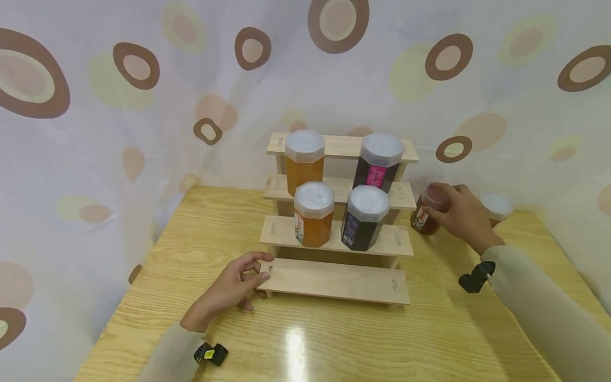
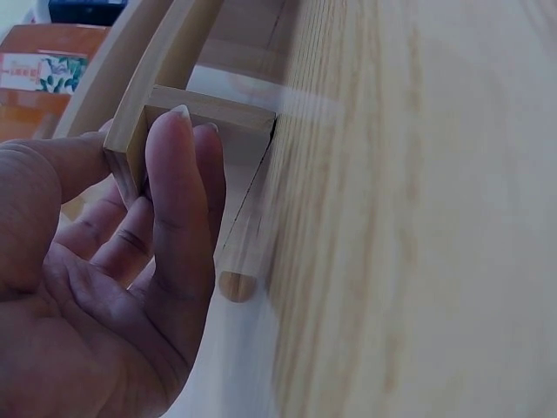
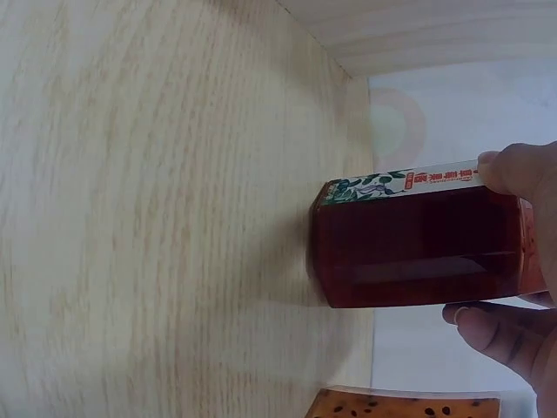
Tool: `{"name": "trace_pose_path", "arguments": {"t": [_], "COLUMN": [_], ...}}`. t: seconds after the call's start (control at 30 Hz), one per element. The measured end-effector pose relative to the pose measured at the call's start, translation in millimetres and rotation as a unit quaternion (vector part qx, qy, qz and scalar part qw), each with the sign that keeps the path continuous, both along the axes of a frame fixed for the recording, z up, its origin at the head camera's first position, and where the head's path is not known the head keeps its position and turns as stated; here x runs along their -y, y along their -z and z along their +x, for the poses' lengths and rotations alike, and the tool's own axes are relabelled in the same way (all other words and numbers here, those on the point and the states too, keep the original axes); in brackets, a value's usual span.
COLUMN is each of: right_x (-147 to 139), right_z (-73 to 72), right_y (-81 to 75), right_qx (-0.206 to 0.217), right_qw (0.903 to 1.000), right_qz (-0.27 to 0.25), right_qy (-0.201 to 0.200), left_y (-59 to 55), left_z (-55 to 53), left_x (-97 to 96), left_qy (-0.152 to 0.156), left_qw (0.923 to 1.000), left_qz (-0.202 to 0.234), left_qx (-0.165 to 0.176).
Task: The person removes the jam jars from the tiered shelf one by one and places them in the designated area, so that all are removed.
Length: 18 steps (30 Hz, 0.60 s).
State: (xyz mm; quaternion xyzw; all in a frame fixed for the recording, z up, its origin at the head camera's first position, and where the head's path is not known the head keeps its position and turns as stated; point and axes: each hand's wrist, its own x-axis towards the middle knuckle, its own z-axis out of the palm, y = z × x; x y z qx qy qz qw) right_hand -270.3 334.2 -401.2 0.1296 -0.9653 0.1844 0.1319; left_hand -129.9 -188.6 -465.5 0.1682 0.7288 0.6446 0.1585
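Note:
At the left end of a stepped wooden rack (image 1: 334, 280), my left hand (image 1: 233, 284) pinches the lowest board, thumb above and fingers below its edge. My right hand (image 1: 463, 212) grips a dark red jar (image 1: 424, 218) from above by its top, to the right of the rack. In the right wrist view this jar (image 3: 409, 248) has a white label with green leaves and red characters, and its base is close to the tabletop. Behind that hand, a white-lidded jar (image 1: 497, 203) is partly hidden; an amber jar with dark seeds (image 3: 400, 403) shows at the lower edge.
On the rack's upper steps stand an amber jar (image 1: 304, 178), a dark jar with pink label (image 1: 375, 174), an orange jar (image 1: 313, 227) and a black jar (image 1: 360, 229). The rack stands on a wooden table (image 1: 215, 228) before a patterned curtain (image 1: 157, 122).

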Motion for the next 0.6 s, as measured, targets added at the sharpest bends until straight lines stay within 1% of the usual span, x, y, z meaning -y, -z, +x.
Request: {"name": "trace_pose_path", "arguments": {"t": [0.1, 0.23, 0.4, 0.6], "right_x": [0.0, 0.1, -0.4, -1.0], "right_z": [-0.1, 0.1, 0.1, -1.2], "right_y": [2.0, 3.3, 4.1, 4.5], "right_qx": [-0.004, -0.003, 0.001, 0.008], "right_qw": [1.0000, 1.0000, 0.9998, 0.9997], "right_qz": [0.001, -0.009, -0.014, -0.015], "right_qy": [0.000, 0.001, 0.010, 0.020], "left_y": [0.7, 1.1, 1.8, 2.7], "left_z": [-0.3, -0.4, -0.6, -1.1], "left_x": [0.1, 0.2, 0.4, 0.9], "left_qy": [-0.001, 0.000, 0.004, 0.001], "left_qw": [1.0000, 1.0000, 1.0000, 1.0000], "left_qz": [-0.003, 0.000, 0.005, 0.003], "left_qx": [0.000, 0.001, -0.002, -0.004]}}
